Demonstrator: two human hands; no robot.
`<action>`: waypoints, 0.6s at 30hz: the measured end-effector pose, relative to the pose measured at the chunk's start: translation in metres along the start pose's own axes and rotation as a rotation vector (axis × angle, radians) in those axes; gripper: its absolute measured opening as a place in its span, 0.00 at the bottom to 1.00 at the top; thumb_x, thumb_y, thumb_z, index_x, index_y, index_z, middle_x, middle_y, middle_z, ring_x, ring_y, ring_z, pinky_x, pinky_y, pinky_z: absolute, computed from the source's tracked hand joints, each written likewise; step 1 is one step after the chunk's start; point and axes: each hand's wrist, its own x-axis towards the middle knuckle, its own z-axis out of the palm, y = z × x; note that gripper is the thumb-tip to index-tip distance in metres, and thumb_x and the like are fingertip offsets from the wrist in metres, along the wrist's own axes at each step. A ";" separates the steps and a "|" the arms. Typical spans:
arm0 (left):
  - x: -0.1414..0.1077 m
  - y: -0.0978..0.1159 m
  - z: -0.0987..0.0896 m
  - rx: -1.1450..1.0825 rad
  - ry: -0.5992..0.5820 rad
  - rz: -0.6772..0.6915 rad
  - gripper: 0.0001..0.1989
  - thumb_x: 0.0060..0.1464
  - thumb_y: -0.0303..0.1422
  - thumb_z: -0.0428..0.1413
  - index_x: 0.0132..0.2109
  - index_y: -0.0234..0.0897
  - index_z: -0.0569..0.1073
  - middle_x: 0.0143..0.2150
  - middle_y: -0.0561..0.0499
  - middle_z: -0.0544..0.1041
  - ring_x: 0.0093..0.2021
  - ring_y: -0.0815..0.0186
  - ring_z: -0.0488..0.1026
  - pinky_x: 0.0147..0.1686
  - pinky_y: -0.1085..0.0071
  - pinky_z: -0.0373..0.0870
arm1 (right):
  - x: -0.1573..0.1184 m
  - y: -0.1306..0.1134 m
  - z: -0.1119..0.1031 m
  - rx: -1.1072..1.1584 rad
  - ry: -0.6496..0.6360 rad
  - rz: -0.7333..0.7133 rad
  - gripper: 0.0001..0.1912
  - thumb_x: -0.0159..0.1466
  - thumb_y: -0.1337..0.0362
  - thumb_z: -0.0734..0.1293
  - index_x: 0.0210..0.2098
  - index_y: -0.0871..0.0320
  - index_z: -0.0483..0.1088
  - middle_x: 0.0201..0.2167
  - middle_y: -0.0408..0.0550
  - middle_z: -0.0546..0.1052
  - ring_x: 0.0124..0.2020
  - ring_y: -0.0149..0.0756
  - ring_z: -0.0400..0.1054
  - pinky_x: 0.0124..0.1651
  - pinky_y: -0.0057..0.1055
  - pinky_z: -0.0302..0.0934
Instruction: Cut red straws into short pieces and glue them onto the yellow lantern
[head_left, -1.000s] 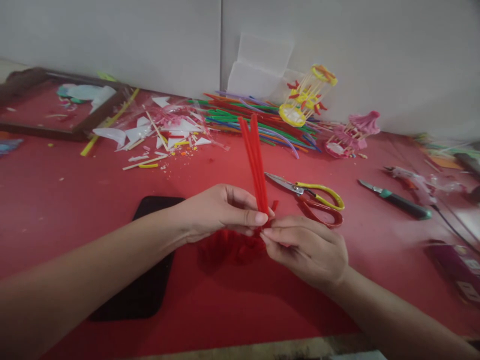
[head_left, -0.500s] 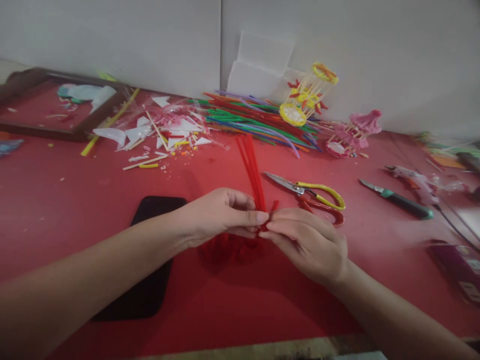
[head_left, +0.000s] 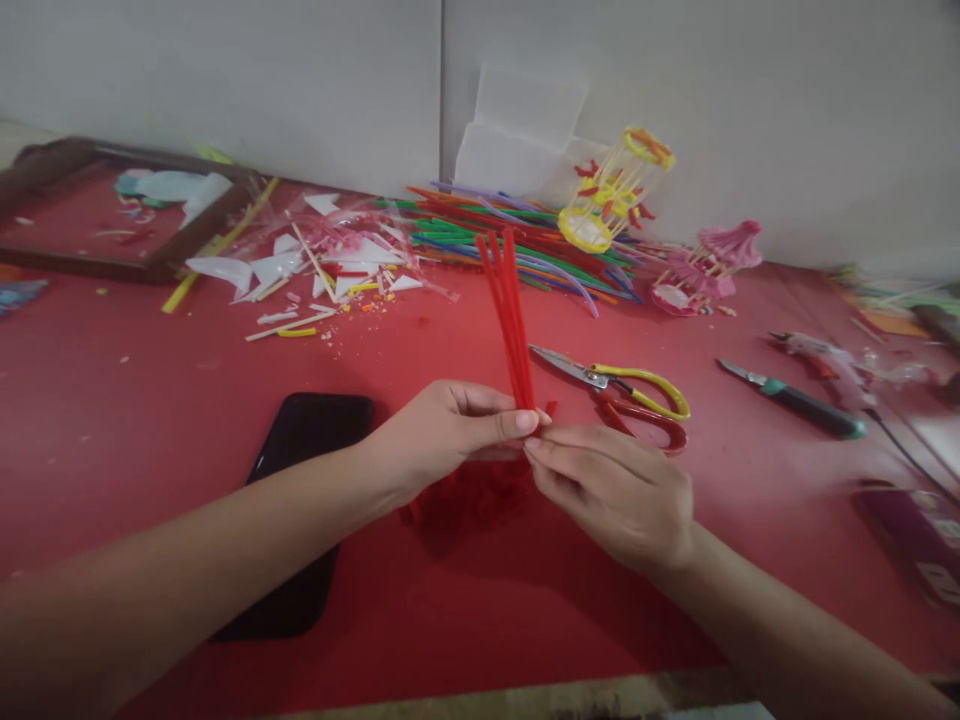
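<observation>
A bundle of red pipe cleaners [head_left: 512, 330] stands nearly upright, its upper ends fanned apart. My left hand [head_left: 457, 430] is closed on its lower part, thumb pressed across the stems. My right hand [head_left: 611, 490] pinches at the bottom of the same bundle, its fingertips touching my left thumb; the lower ends are hidden there. Below the hands lie short red pieces [head_left: 472, 500] on the red table, partly covered. Scissors [head_left: 600, 378] with one yellow and one red handle rest just beyond my right hand.
A black phone-like slab [head_left: 300, 590] lies under my left forearm. At right are a green-handled knife [head_left: 814, 405], a glue gun [head_left: 825, 365] and a purple object [head_left: 907, 540]. Along the back sit coloured pipe cleaners [head_left: 480, 235], a yellow stick model [head_left: 589, 230], a pink model [head_left: 724, 260] and scraps [head_left: 274, 265].
The bundle now stands higher and shows more of its length, with its tops more spread. Both hands have shifted slightly, still meeting at its base.
</observation>
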 end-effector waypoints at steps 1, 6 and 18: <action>0.000 -0.001 0.000 0.081 0.012 0.040 0.11 0.47 0.39 0.67 0.32 0.35 0.82 0.31 0.51 0.82 0.34 0.66 0.77 0.43 0.69 0.74 | 0.000 0.000 0.001 -0.031 -0.023 -0.034 0.08 0.64 0.72 0.66 0.37 0.54 0.76 0.31 0.42 0.82 0.34 0.30 0.78 0.44 0.26 0.75; -0.004 0.002 0.003 0.656 0.105 0.234 0.14 0.56 0.41 0.58 0.36 0.35 0.82 0.35 0.48 0.82 0.38 0.59 0.78 0.38 0.70 0.72 | -0.002 0.000 0.003 -0.084 -0.109 -0.112 0.12 0.67 0.73 0.62 0.33 0.59 0.75 0.30 0.47 0.81 0.33 0.32 0.76 0.42 0.28 0.74; -0.001 0.001 0.000 0.282 0.098 0.112 0.10 0.48 0.38 0.66 0.31 0.35 0.81 0.31 0.50 0.81 0.35 0.64 0.77 0.41 0.69 0.73 | -0.004 0.000 0.002 -0.039 -0.097 -0.124 0.07 0.64 0.75 0.65 0.37 0.63 0.76 0.33 0.50 0.81 0.37 0.35 0.76 0.46 0.30 0.73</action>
